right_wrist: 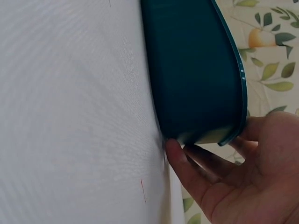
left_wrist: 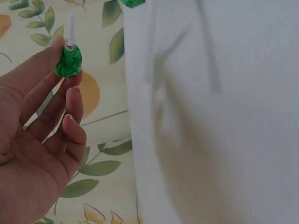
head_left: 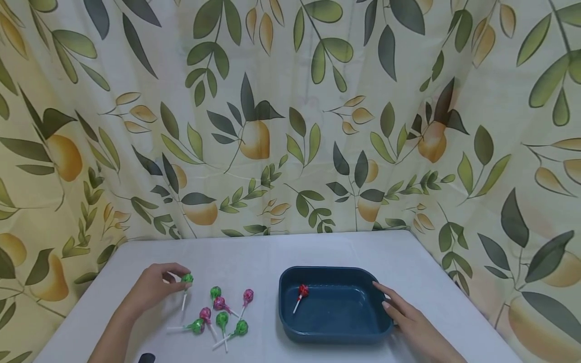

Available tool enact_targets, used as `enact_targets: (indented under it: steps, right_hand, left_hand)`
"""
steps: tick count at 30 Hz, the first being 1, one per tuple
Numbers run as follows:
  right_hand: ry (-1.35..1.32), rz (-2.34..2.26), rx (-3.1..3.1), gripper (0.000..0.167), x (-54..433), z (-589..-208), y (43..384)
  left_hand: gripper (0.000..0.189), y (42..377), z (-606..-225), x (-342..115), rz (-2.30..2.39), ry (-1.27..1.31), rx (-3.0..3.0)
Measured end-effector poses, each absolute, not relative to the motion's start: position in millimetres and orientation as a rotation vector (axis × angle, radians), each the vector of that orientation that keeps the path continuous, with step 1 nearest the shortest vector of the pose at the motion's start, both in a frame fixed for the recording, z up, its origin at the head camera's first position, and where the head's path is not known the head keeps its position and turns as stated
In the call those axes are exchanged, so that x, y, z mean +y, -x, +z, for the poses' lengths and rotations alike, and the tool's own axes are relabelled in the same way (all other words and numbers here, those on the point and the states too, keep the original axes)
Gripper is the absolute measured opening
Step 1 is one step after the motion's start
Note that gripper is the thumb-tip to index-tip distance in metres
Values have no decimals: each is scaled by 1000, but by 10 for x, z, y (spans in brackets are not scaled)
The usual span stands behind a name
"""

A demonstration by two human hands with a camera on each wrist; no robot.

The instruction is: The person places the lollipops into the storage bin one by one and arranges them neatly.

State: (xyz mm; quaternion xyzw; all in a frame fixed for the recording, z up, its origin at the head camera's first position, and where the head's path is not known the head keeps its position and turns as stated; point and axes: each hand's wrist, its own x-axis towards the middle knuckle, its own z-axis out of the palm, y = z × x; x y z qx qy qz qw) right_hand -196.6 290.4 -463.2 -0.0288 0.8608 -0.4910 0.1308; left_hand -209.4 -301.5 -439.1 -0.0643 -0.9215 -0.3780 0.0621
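My left hand (head_left: 152, 287) pinches a green-wrapped lollipop (head_left: 187, 278) between thumb and fingertips, above the table's left part. In the left wrist view that lollipop (left_wrist: 69, 63) has its white stick showing beyond the wrapper. Several lollipops lie in a loose cluster to the right of this hand, among them a green one (head_left: 241, 327) and a pink one (head_left: 248, 296). My right hand (head_left: 408, 315) holds the right end of a dark blue rectangular container (head_left: 336, 337), its fingers at the rim and side. Inside the container lies one red lollipop (head_left: 303, 290).
A white cloth covers the table (head_left: 263, 252). Behind and beside it hangs a curtain (head_left: 290, 151) printed with leaves and fruit. A small black object (head_left: 147, 358) shows at the bottom edge, partly cut off.
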Motion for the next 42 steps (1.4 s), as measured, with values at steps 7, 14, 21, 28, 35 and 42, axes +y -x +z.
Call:
enact_targets:
  steps: [7, 14, 21, 28, 35, 42]
  right_hand:
    - [45, -1396, 2506, 57, 2891, -4619, 1969]
    - [58, -1425, 2491, 56, 2887, -4628, 1956]
    - [72, -1455, 2468, 55, 2887, -4637, 1942]
    - [42, -1417, 2476, 57, 2897, -4623, 1952]
    - [77, -1410, 2491, 58, 2901, -4619, 1934]
    - [77, -1427, 2486, 59, 2901, -4621, 1928]
  left_hand:
    - [31, 2126, -4376, -2861, -1193, 150, -2772]
    - [30, 2189, -4336, -2689, -1279, 142, -2741]
    - [29, 2234, -4327, -2505, -1327, 130, -2727]
    - [29, 2269, -4308, -2306, -1404, 122, -2699]
    - [28, 2321, -4325, -2161, -1440, 157, -2662]
    - [26, 2354, -4311, -2002, -1502, 126, -2636]
